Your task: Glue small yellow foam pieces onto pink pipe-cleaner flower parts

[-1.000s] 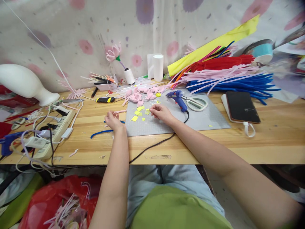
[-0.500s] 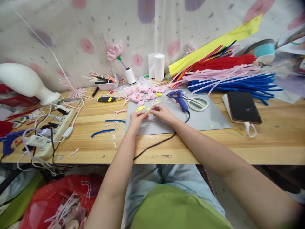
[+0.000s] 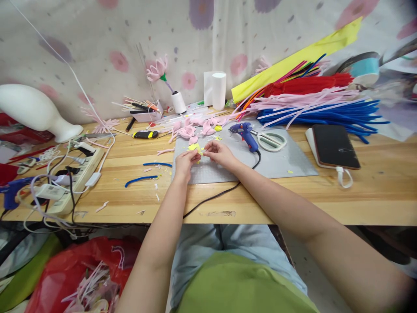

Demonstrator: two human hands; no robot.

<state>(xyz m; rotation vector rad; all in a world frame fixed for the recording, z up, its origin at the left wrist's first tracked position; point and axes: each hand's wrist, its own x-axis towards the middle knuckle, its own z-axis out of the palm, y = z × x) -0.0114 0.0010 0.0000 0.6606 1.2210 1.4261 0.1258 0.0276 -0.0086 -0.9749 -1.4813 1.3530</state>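
Over the near left part of the grey cutting mat [image 3: 276, 167], my left hand [image 3: 185, 164] is closed in a pinch, with a small yellow piece [image 3: 199, 161] at its fingertips. My right hand [image 3: 220, 154] faces it closely, thumb and fingers pressed together; what it pinches is too small to make out. Just beyond my left fingers lies a yellow scrap [image 3: 194, 147]. Behind both hands are pink petal shapes [image 3: 187, 131] made of fuzzy stems and a yellow bit [image 3: 218, 128]. To the right rest a blue glue gun [image 3: 245, 134] and scissors [image 3: 275, 142].
The glue gun's black cord [image 3: 211, 199] runs to the front edge. At left are a utility knife [image 3: 145, 134], blue stem pieces [image 3: 140, 179] and a crowded power strip [image 3: 81, 182]. Bundled pipe cleaners [image 3: 319, 114] and a black-topped device [image 3: 335, 145] occupy the right.
My hands have drawn slightly apart at the fingertips. The left one has tilted a little, and more of the yellow scrap beyond it shows.
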